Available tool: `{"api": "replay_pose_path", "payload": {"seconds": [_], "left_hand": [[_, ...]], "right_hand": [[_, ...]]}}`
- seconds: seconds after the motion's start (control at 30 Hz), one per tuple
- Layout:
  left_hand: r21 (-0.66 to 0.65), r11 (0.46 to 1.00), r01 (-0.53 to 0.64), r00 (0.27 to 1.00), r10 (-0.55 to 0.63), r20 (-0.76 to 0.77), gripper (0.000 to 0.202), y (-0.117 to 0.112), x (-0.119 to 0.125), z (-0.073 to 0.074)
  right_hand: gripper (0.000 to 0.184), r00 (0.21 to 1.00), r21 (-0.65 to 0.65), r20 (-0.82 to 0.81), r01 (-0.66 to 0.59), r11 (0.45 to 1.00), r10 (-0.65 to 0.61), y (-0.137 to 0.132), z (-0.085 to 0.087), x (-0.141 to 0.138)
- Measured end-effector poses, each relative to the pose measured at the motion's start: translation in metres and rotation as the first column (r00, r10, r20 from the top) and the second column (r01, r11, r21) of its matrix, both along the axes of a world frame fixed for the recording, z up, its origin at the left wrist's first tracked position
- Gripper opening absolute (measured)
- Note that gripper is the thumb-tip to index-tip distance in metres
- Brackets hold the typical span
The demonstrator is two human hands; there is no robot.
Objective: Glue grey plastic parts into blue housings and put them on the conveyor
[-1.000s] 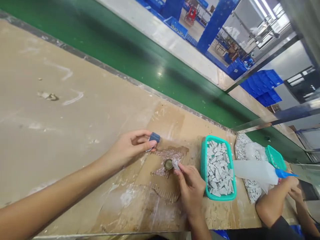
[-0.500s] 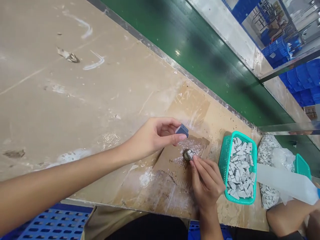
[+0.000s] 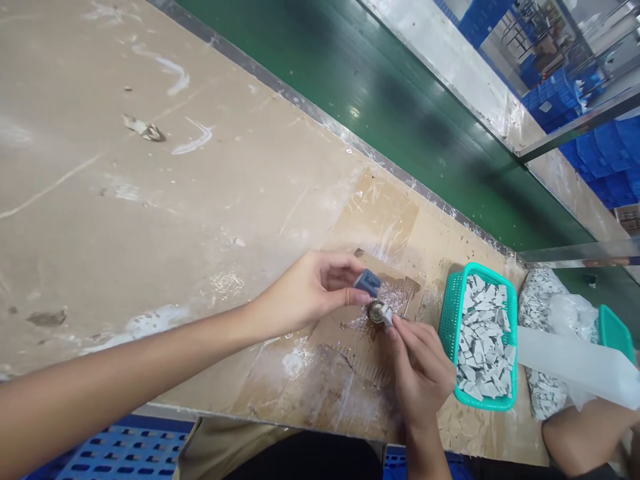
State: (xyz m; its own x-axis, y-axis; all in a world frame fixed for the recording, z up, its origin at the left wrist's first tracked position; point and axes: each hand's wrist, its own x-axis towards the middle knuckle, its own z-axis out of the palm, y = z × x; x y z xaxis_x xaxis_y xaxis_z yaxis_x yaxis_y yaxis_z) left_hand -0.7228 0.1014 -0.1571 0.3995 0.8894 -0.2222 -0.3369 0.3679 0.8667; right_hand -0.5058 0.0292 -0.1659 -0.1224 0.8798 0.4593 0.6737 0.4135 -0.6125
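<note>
My left hand (image 3: 333, 283) pinches a small dark blue-grey block (image 3: 367, 283) between thumb and fingers, just above the work surface. Close below it, my right hand (image 3: 423, 363) grips a small whitish piece (image 3: 385, 314) in its fingertips. That piece meets a small round, dark-rimmed item (image 3: 375, 312), whose kind I cannot make out. Block and piece are apart. Beneath both hands lies a worn sheet of cardboard (image 3: 345, 347), torn along its near edge and dusted with white.
A green basket (image 3: 512, 373) full of grey-white pieces stands right of my right hand. Beyond it are a plastic bag of similar pieces (image 3: 545, 393) and another person's arm (image 3: 580, 433). A green conveyor belt (image 3: 320, 80) runs behind the stained table (image 3: 150, 213).
My left hand has lowered the block slightly toward the round item and tipped it. The right hand stays at the round item with its whitish piece. The whole view has shifted a little.
</note>
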Motion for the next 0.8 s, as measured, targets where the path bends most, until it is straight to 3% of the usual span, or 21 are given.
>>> {"api": "replay_pose_path", "payload": {"seconds": [0.1, 0.3, 0.63, 0.8], "left_hand": [[-0.041, 0.997, 0.067, 0.997, -0.065, 0.032, 0.018, -0.005, 0.005, -0.003], [-0.059, 0.986, 0.159, 0.987, -0.157, 0.039, 0.014, -0.016, 0.014, -0.003], [-0.045, 0.975, 0.216, 0.974, -0.212, 0.078, 0.012, -0.021, 0.014, 0.002], [0.030, 0.985, 0.173, 0.984, -0.171, -0.053, 0.005, -0.024, 0.013, 0.008]], "right_hand": [[0.035, 0.988, -0.115, -0.132, 0.063, 0.991, -0.078, -0.005, 0.006, 0.002], [0.033, 0.956, -0.082, -0.280, 0.067, 0.994, -0.087, -0.014, 0.015, 0.000], [0.042, 0.964, -0.141, -0.251, -0.122, 0.983, 0.083, -0.012, 0.026, -0.011], [0.050, 0.969, -0.149, -0.209, -0.163, 0.975, 0.131, -0.009, 0.028, -0.012]]}}
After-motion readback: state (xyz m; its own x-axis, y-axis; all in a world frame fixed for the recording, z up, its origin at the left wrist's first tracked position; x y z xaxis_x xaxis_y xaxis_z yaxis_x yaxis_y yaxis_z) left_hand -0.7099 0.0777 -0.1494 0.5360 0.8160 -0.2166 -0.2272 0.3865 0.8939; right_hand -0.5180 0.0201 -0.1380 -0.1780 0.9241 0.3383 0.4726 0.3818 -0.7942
